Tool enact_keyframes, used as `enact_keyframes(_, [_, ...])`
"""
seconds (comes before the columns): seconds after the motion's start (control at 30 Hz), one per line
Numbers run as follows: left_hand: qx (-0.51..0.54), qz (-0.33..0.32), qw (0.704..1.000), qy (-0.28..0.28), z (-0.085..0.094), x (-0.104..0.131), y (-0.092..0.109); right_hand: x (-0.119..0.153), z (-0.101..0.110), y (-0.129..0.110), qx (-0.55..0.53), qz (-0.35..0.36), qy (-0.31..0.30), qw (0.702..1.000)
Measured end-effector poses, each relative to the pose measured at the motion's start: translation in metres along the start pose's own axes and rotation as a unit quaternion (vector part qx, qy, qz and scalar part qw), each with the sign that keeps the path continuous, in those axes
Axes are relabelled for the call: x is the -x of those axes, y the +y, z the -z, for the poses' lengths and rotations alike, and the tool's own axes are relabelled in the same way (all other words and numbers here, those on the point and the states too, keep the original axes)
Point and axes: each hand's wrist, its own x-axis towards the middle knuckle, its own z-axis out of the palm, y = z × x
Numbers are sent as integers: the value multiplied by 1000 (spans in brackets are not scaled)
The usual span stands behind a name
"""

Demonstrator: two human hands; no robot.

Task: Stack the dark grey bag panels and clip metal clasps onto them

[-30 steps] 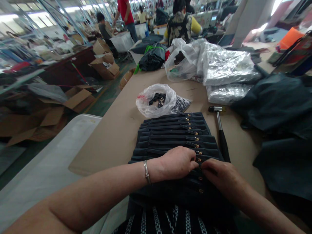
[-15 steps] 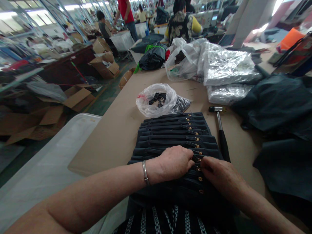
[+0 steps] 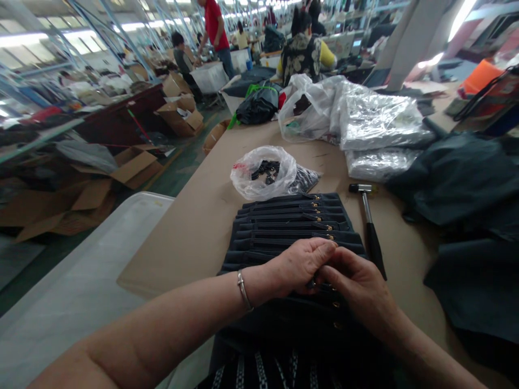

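A stack of overlapping dark zippered pieces [image 3: 279, 227] lies at the table's near edge, their gold zipper sliders [image 3: 329, 228] lined up on the right. Over it, my left hand [image 3: 302, 265] is closed, with a small dark piece, perhaps a zipper pull, partly showing below its fingers. Meeting it from the right, my right hand [image 3: 354, 278] is closed too, its fingertips touching the left fingers. What lies between the fingertips is mostly hidden. Just beyond the stack sits an open clear plastic bag [image 3: 263, 172] holding small black pieces with metal bits.
A black-handled hammer [image 3: 373, 246] lies right of the stack. Dark fabric [image 3: 466, 173] covers the right side. Wrapped packs [image 3: 381, 127] stand at the back. A white bin [image 3: 133, 237] adjoins the table's left edge; cardboard boxes [image 3: 81, 205] lie beyond. Co-workers [image 3: 302, 51] sit farther off.
My hands have come together, the right fingers now against the left and both lifted slightly over the zippers. The whole view has shifted a little downward and right.
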Motion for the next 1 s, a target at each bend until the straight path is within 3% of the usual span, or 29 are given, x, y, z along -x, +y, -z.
enact_keyframes(0.23, [5,-16,996,91,-10,-6,1,1,-1,14,-151,-66,45,985])
enact_keyframes(0.37, [13,-25,994,102,-9,-6,1,8,5,7,-162,42,82,983])
enact_keyframes(0.47, [35,-16,996,87,-7,-2,0,17,17,-4,-87,108,116,983])
enact_keyframes(0.57, [28,31,998,50,-7,7,1,26,28,-5,128,145,82,978])
enact_keyframes(0.67, [-18,86,996,-17,-10,14,2,33,31,5,344,219,27,912])
enact_keyframes(0.8, [-61,127,989,-49,-12,17,-1,40,26,16,427,287,25,857])
enact_keyframes(0.9, [-152,133,978,-45,-10,15,-1,47,26,18,422,258,13,869])
enact_keyframes(1.0, [-334,57,940,-43,-6,14,1,53,31,22,381,133,-55,913])
